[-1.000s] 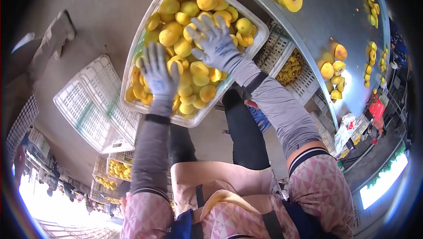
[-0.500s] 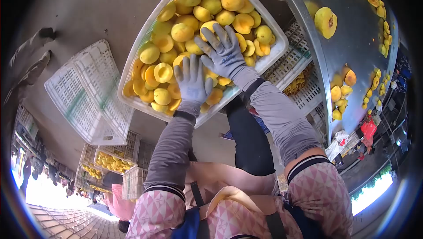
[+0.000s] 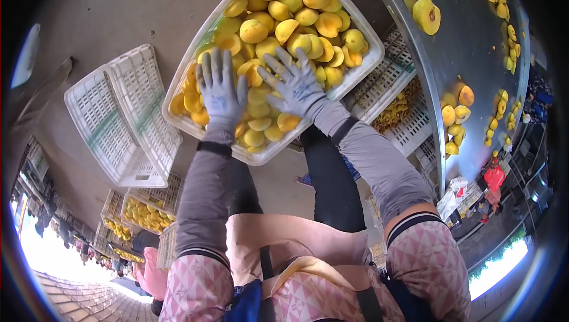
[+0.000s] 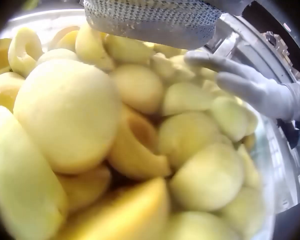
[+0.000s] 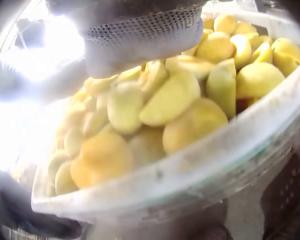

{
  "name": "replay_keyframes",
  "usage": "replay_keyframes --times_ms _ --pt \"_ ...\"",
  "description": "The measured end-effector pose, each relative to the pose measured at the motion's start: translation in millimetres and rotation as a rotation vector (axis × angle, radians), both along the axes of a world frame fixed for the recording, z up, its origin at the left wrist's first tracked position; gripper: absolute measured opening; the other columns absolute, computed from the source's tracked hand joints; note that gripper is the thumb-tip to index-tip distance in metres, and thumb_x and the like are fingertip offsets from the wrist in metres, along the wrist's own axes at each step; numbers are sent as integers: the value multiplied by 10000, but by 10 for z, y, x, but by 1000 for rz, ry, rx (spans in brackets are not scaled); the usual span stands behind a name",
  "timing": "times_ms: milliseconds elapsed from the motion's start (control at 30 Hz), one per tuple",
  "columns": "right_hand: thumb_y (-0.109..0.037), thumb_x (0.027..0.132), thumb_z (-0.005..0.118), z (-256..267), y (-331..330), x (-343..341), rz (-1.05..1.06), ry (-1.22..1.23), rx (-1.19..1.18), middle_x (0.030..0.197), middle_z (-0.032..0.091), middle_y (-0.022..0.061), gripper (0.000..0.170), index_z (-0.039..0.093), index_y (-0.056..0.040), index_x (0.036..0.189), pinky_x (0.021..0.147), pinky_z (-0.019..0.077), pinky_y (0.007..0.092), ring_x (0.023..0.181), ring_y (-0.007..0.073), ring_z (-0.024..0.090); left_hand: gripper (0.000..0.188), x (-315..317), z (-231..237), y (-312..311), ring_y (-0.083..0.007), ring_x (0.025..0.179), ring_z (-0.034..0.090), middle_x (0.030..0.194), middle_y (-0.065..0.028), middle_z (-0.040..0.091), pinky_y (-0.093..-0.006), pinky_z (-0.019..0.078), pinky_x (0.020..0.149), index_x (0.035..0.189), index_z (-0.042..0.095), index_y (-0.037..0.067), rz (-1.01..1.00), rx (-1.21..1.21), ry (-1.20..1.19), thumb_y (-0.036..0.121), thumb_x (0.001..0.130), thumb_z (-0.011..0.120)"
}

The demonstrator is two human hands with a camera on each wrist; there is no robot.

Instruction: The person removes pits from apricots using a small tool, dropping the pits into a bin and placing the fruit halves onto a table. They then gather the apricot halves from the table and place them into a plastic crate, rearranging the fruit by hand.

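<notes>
A white crate (image 3: pixel 181 79) is full of halved yellow fruit (image 3: pixel 253 31), some cut side up. Over its left part, the gloved left hand (image 3: pixel 223 93) lies palm down on the fruit with its fingers extended. To its right the gloved right hand (image 3: pixel 296 88) rests on the fruit, fingers spread. In the left wrist view, the left glove (image 4: pixel 150 22) is at the top above the fruit, and the right hand (image 4: pixel 255 87) reaches in from the right. The right wrist view has the right glove (image 5: pixel 142 42) over the fruit, near the crate's rim (image 5: pixel 155 180).
A metal table (image 3: pixel 438 67) at the right holds scattered fruit halves. Under its edge stand crates, one with brown-orange scraps (image 3: pixel 398 108). Two empty white crates (image 3: pixel 127 114) lean at the left. Crates of fruit (image 3: pixel 147 214) and a person in pink (image 3: pixel 152 271) are at the lower left.
From half a second ago, the left hand has moved left and up over the fruit, away from the right hand. The right hand has shifted slightly down, and its fingers are more spread.
</notes>
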State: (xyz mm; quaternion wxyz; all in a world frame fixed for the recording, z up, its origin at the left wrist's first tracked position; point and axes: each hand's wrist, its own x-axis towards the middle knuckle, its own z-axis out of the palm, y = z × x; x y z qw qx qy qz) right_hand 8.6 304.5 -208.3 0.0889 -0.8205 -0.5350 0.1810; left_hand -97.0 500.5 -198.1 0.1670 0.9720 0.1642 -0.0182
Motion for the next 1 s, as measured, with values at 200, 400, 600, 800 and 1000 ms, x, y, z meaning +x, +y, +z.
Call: replay_keyframes --times_ms 200,400,600,800,1000 --pt "-591 933 510 -192 -85 -7 39 141 -38 1684 179 30 782 292 -247 1601 1240 3 566 1551 334 102 756 29 -341 146 -388 1529 174 1662 -158 221 -532 107 1242 1560 335 47 -55 142 180 442 941 512" --pt "-612 937 487 -261 -83 43 51 103 -57 1687 174 31 790 281 -239 1602 1241 -39 559 1556 327 81 780 52 -556 136 -402 1531 157 1662 -147 229 -560 89 1235 1578 319 74 -38 165 209 430 912 517" --pt "-561 967 456 2 -174 81 7 169 73 1653 270 36 717 372 -161 1556 1251 25 546 1541 324 147 631 0 -52 145 -388 1495 277 1600 -162 361 -541 166 1225 1529 403 64 -47 -14 -41 324 966 516" --pt "-554 954 490 59 -268 401 -183 -5 -17 1634 267 65 674 411 -214 1531 1216 62 633 1522 339 163 716 -537 163 -946 -396 1493 283 1600 -196 340 -575 149 1216 1536 386 93 191 -125 74 378 909 578" --pt "-551 924 541 -219 -362 241 -191 -3 77 1633 252 99 645 468 -255 1493 1211 66 630 1513 370 176 743 -828 -268 -1258 -518 1411 313 1552 -295 309 -645 226 1159 1541 335 152 239 -136 9 320 883 638"
